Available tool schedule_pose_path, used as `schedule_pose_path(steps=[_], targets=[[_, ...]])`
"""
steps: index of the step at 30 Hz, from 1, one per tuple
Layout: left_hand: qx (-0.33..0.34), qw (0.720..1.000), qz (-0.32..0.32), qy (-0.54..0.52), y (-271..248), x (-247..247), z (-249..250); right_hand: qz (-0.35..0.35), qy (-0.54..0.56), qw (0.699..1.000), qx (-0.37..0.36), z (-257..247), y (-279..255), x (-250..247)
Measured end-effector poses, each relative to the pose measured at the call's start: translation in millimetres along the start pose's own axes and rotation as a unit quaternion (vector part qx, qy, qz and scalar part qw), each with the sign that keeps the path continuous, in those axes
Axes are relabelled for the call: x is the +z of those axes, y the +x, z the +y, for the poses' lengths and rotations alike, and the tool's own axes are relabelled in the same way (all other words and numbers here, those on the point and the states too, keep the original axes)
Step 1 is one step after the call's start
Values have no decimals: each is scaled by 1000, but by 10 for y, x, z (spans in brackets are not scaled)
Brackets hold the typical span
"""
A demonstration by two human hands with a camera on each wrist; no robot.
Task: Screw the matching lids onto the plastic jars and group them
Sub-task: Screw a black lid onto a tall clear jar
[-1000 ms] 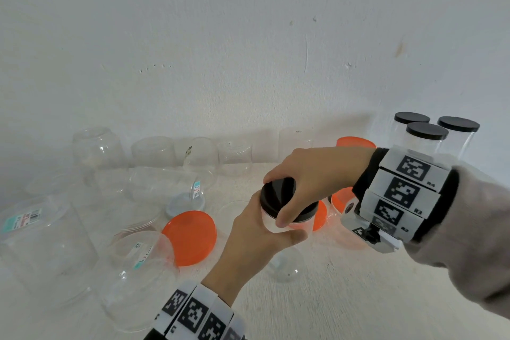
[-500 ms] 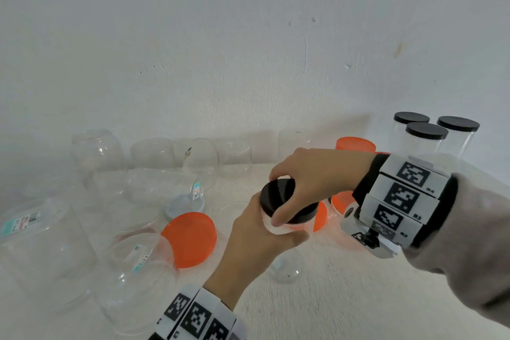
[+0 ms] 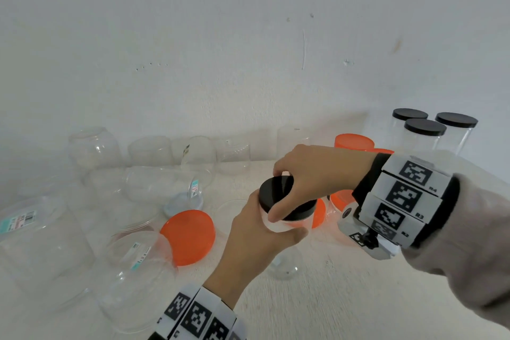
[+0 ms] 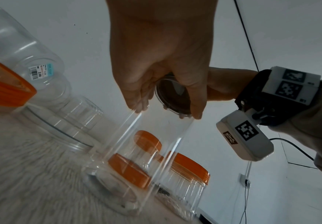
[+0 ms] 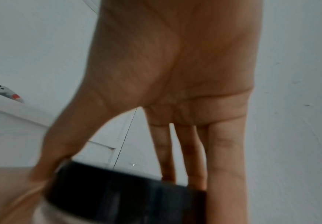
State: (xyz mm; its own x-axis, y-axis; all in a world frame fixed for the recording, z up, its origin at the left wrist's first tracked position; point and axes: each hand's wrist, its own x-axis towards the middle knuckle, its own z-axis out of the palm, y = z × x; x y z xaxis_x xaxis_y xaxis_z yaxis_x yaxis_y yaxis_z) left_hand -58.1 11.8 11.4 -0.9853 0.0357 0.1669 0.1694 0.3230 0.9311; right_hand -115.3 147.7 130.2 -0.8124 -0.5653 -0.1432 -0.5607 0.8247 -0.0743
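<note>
A tall clear jar (image 4: 142, 159) stands on the table, and my left hand (image 3: 256, 240) grips it near its top. On its mouth sits a black lid (image 3: 278, 193), which my right hand (image 3: 309, 174) grips from above, thumb at the front, fingers at the back. In the right wrist view the black lid (image 5: 121, 197) shows below my fingers (image 5: 225, 174). Three tall jars with black lids (image 3: 425, 127) stand grouped at the back right. Orange-lidded jars (image 3: 353, 142) stand behind my right wrist.
Several lidless clear jars (image 3: 93, 146) line the wall and lie tipped at the left. A loose orange lid (image 3: 187, 234) lies left of my left hand. A large clear jar (image 3: 36, 248) lies at the left edge. The white wall closes off the back.
My right hand has turned on the black lid, with the thumb sliding round its front edge. The left hand keeps its grip on the jar, which stays in place.
</note>
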Motion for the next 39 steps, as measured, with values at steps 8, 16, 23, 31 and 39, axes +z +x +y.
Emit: schedule_pose_path(steps=[8, 16, 23, 31, 39], targets=[[3, 1000, 0, -5, -5, -1, 3, -73, -2, 997, -27, -21, -53, -116], [13, 1000, -2, -2, -1, 3, -5, 22, -25, 999, 10, -35, 4, 60], [3, 1000, -6, 3, 13, 4, -11, -64, -2, 998, -27, -37, -91, -168], [6, 1000, -3, 9, 19, -1, -24, 9, -17, 999, 25, -86, -11, -27], [-2, 1000, 4, 11, 92, 7, -23, -59, 4, 998, 5, -36, 22, -134]])
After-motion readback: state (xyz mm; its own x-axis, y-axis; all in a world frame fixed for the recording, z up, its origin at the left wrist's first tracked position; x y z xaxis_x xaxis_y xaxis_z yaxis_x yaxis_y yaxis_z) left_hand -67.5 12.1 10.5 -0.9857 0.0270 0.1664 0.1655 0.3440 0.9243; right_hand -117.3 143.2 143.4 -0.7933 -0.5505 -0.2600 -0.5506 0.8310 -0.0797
